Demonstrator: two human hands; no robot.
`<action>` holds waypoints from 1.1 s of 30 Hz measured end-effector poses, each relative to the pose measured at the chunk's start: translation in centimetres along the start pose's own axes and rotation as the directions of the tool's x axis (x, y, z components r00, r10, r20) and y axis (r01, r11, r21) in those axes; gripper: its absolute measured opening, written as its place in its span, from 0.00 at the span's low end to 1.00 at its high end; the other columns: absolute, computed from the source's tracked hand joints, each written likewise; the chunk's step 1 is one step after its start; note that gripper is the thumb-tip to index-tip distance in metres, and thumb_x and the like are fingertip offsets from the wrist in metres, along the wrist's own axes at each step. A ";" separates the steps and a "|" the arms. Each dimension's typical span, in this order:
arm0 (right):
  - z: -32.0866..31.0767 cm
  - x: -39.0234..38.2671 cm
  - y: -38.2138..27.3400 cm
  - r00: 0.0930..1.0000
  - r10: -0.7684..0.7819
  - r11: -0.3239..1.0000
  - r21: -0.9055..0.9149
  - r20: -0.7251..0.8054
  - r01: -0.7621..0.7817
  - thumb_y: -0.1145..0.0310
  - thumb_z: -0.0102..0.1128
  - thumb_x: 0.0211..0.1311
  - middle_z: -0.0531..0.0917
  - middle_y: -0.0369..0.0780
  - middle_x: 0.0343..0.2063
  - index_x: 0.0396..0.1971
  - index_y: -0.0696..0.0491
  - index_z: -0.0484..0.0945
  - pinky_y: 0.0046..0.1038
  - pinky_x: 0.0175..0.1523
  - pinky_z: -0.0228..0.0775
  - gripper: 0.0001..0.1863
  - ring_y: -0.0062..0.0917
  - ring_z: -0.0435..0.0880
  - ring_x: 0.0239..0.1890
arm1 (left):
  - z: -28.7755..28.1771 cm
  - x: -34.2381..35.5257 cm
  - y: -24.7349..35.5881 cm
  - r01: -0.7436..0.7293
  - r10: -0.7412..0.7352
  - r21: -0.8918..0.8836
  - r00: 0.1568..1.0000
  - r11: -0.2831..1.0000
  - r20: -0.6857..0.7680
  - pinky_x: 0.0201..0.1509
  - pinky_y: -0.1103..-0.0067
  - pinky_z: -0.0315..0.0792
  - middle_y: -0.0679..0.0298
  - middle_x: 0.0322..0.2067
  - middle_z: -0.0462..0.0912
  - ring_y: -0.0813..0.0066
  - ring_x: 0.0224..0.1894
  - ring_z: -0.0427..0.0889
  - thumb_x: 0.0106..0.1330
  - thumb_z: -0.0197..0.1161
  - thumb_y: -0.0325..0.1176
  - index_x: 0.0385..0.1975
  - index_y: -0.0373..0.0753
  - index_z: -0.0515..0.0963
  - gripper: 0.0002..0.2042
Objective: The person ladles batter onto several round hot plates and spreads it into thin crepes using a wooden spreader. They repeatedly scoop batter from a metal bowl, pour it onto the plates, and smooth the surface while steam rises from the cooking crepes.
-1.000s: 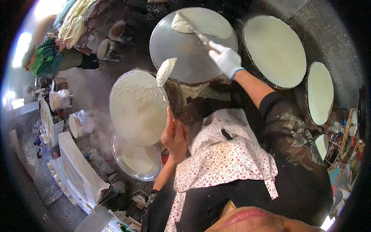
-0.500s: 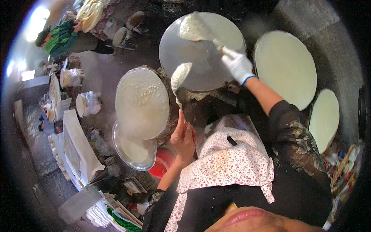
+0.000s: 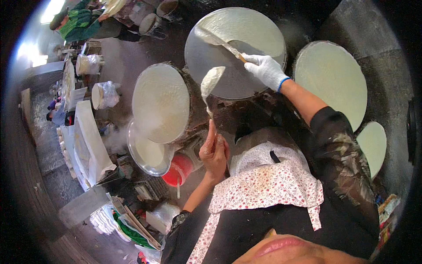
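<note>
My right hand [image 3: 266, 71], in a white glove with a blue cuff, is closed round the wooden handle of a spreader [image 3: 220, 42]. The spreader's blade rests on a large round griddle [image 3: 211, 72] at the far middle. White batter [image 3: 259, 31] covers the griddle's far and right side; its near left part is bare grey. My bare left hand [image 3: 214, 156] grips the handle of a ladle [image 3: 212, 81], with one finger stretched along it. Batter coats the ladle, which is held up just short of the griddle's near edge.
Left of the ladle stands a steaming round griddle [image 3: 160, 105], white-topped. Nearer are a metal basin [image 3: 147, 152] of white batter and a red bucket [image 3: 180, 169]. More white-topped rounds [image 3: 329, 81] lie at right. A person in green [image 3: 79, 26] is at far left.
The spreader has swung left across the griddle, and the batter lump has become a wide layer on the far side. My left hand still holds the ladle up. The view has shifted slightly.
</note>
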State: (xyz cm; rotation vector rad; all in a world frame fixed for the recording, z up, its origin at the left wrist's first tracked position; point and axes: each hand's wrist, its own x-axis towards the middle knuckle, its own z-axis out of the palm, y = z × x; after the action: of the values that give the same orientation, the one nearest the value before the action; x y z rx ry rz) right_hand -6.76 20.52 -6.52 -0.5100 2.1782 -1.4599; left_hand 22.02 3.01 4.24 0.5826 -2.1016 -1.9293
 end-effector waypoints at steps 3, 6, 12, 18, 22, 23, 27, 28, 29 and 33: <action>-0.4 -0.2 0.2 0.958 0.098 0.995 0.046 -0.270 -0.089 0.55 0.64 0.70 0.86 0.40 0.61 0.64 0.48 0.83 0.28 0.66 0.74 0.25 0.30 0.87 0.60 | 0.5 -0.9 0.0 0.100 -0.100 0.000 0.994 0.995 -0.047 0.20 0.87 0.61 0.72 0.22 0.74 0.90 0.18 0.65 0.80 0.52 0.20 0.78 0.40 0.64 0.27; -0.5 0.3 0.0 0.938 -0.070 0.995 -0.084 -0.338 0.044 0.54 0.66 0.69 0.87 0.42 0.59 0.63 0.43 0.83 0.30 0.65 0.75 0.25 0.34 0.88 0.59 | 0.9 -1.2 -0.3 0.069 -0.068 0.020 0.997 0.997 -0.043 0.20 0.87 0.61 0.72 0.22 0.75 0.90 0.18 0.65 0.80 0.52 0.20 0.78 0.40 0.64 0.27; -1.1 0.1 -0.9 0.990 0.093 0.995 -0.054 0.103 -0.088 0.54 0.66 0.69 0.88 0.42 0.57 0.63 0.43 0.84 0.29 0.63 0.75 0.24 0.30 0.88 0.57 | 1.9 -1.7 -0.9 0.068 -0.068 0.002 0.994 0.998 -0.081 0.19 0.87 0.60 0.72 0.21 0.73 0.90 0.17 0.64 0.79 0.51 0.18 0.78 0.41 0.65 0.28; -1.9 0.9 -1.2 0.966 -0.221 0.974 -0.077 -0.135 0.212 0.54 0.64 0.70 0.87 0.45 0.58 0.61 0.45 0.85 0.30 0.62 0.76 0.23 0.35 0.88 0.57 | 2.8 -2.1 -0.7 0.090 -0.088 0.011 0.989 0.996 -0.115 0.19 0.87 0.60 0.72 0.21 0.73 0.90 0.17 0.64 0.79 0.51 0.18 0.77 0.40 0.65 0.27; -1.7 1.1 -0.2 0.949 0.088 0.996 -0.016 0.302 -0.087 0.54 0.64 0.69 0.85 0.43 0.61 0.64 0.45 0.83 0.30 0.64 0.74 0.25 0.32 0.87 0.59 | 2.9 -2.4 -0.7 0.074 -0.072 0.015 0.992 0.997 -0.101 0.20 0.87 0.61 0.72 0.21 0.72 0.90 0.18 0.64 0.79 0.52 0.18 0.77 0.41 0.65 0.27; -1.7 1.5 0.2 0.977 0.030 1.000 -0.006 0.210 -0.029 0.56 0.64 0.70 0.86 0.43 0.61 0.64 0.46 0.82 0.29 0.64 0.74 0.25 0.30 0.87 0.59 | 3.0 -2.3 -0.9 0.008 -0.011 -0.031 0.996 0.999 -0.094 0.20 0.87 0.61 0.72 0.21 0.72 0.90 0.18 0.65 0.79 0.52 0.18 0.77 0.41 0.65 0.27; -1.7 1.8 1.1 0.986 -0.052 0.981 0.175 -0.159 0.080 0.61 0.62 0.73 0.88 0.46 0.57 0.64 0.53 0.82 0.27 0.62 0.76 0.23 0.26 0.88 0.55 | 3.3 -2.7 -1.1 0.191 -0.196 -0.050 0.971 0.980 -0.139 0.21 0.87 0.62 0.71 0.23 0.74 0.90 0.19 0.66 0.80 0.53 0.19 0.78 0.43 0.65 0.28; -1.6 2.4 0.9 0.977 -0.093 0.982 0.143 -0.195 0.122 0.60 0.63 0.73 0.88 0.46 0.56 0.64 0.51 0.82 0.28 0.62 0.76 0.23 0.27 0.88 0.55 | 3.4 -2.6 -1.2 0.160 -0.162 -0.027 0.977 0.987 -0.136 0.21 0.87 0.62 0.71 0.23 0.74 0.90 0.19 0.66 0.80 0.53 0.19 0.78 0.43 0.65 0.28; -1.5 1.9 0.8 0.995 -0.093 0.996 0.011 -0.047 0.094 0.57 0.63 0.72 0.89 0.45 0.56 0.64 0.48 0.82 0.29 0.62 0.76 0.23 0.30 0.88 0.55 | 3.5 -2.8 -1.1 0.155 -0.154 -0.005 0.980 0.988 -0.129 0.21 0.87 0.62 0.71 0.24 0.74 0.90 0.19 0.66 0.80 0.53 0.19 0.78 0.43 0.65 0.28; -1.5 1.0 -0.1 0.945 0.137 0.989 0.018 0.297 -0.149 0.58 0.65 0.71 0.90 0.42 0.55 0.64 0.46 0.83 0.27 0.59 0.76 0.24 0.25 0.88 0.52 | 3.6 -2.9 -1.0 0.123 -0.125 -0.026 0.983 0.992 -0.133 0.22 0.86 0.63 0.71 0.24 0.74 0.90 0.20 0.66 0.80 0.53 0.20 0.78 0.43 0.65 0.27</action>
State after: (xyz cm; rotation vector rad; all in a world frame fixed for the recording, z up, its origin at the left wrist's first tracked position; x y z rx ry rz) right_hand -8.43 21.09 -6.10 -0.5091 1.9059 -1.2586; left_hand 23.21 7.48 3.14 0.8336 -2.0074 -1.9119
